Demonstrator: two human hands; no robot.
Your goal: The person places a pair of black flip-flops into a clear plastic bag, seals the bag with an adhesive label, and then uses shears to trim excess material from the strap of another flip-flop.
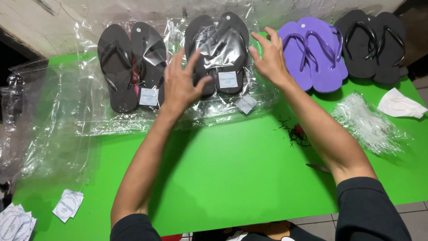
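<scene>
My left hand [180, 85] hovers with fingers spread over the left edge of a pair of black flip-flops [220, 53] wrapped in a clear plastic bag. My right hand [267, 58] is open at the right side of the same bagged pair, fingers apart and holding nothing. A second bagged pair of black flip-flops [131, 64] lies to the left of my left hand. A purple pair [314, 51] lies unbagged just right of my right hand, and another black pair [374, 44] sits at the far right.
All this rests on a green table [232, 178]. Loose clear plastic bags [49, 116] pile at the left. White label cards [67, 205] lie at the front left. A bundle of clear plastic fasteners [368, 122], a white cloth [399, 105] and dark thread scraps [296, 133] lie at the right.
</scene>
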